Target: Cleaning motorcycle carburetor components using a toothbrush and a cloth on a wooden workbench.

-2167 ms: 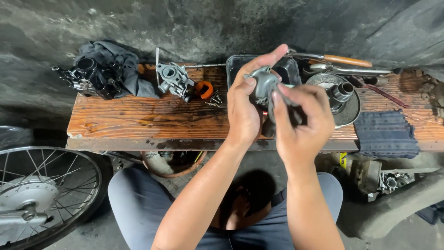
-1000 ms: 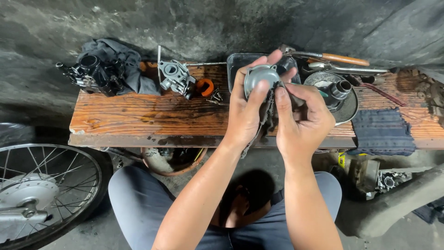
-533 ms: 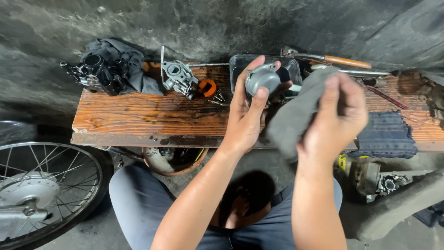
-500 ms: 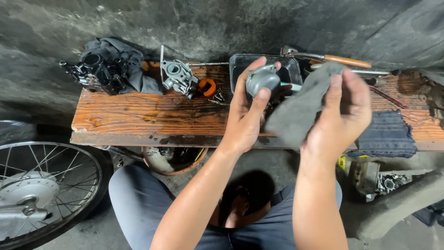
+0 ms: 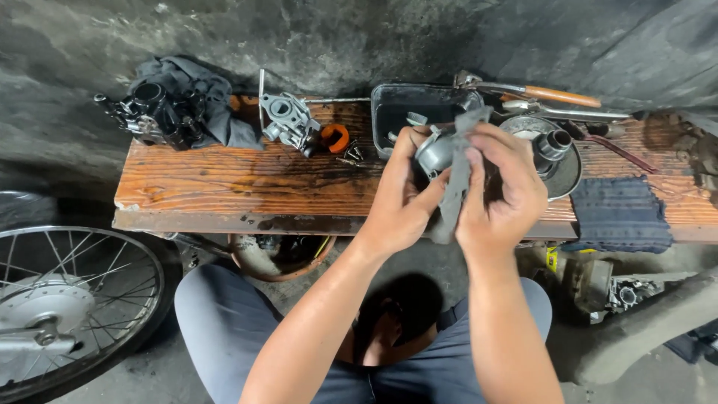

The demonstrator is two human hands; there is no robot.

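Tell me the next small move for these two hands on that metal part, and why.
Probably rub the grey rag across the small rounded metal part while turning it a little. The left hand holds the part above the wooden bench, and the right hand presses the rag against its side, so only that face is covered for now.

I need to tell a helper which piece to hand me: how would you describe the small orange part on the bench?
Find the long reddish wooden plank bench. Near its back edge, left of the dark rectangular metal tray, sits a grey cast-metal carburettor body. The small orange ring-shaped part lies just right of it, the only bright orange thing among grey and black pieces.
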